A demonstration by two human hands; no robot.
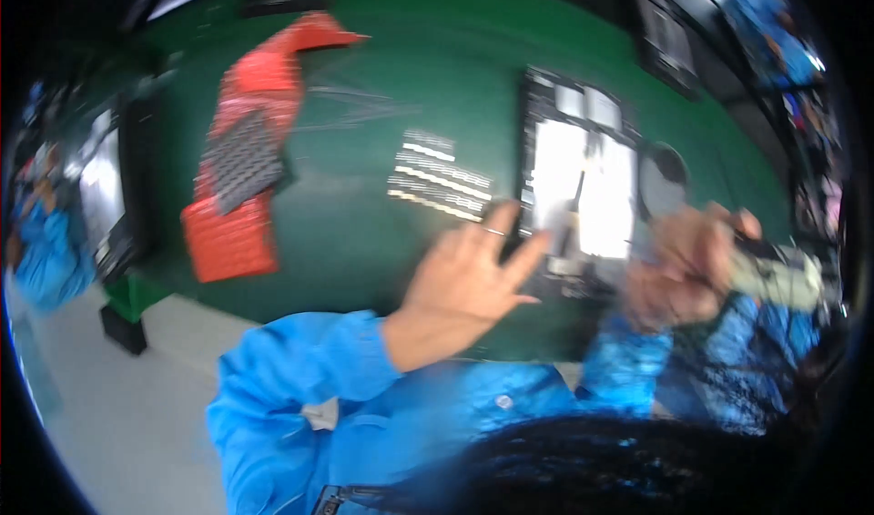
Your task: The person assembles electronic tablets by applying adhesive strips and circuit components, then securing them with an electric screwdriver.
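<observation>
My left hand [464, 274] reaches over the green table with its fingers spread, and holds nothing that I can see. Its fingertips are at the lower left of a flat black device [526, 164] with bright white panels [607, 192]. On the other side of the device, my right hand [678, 265] is smeared by motion, its fingers curled. A pale green, tube-like object [778, 276] sticks out to the right of that hand and appears gripped in it. Beyond my left hand lies a sheet of small parts in dark and pale rows [442, 176].
Red bubble-wrap bags [229, 239] lie at the left, with a grey patterned piece [244, 162] on top. A round grey disc [663, 180] is beside the device. Dark equipment [669, 37] stands along the far right edge. Another person in blue [50, 251] is at far left.
</observation>
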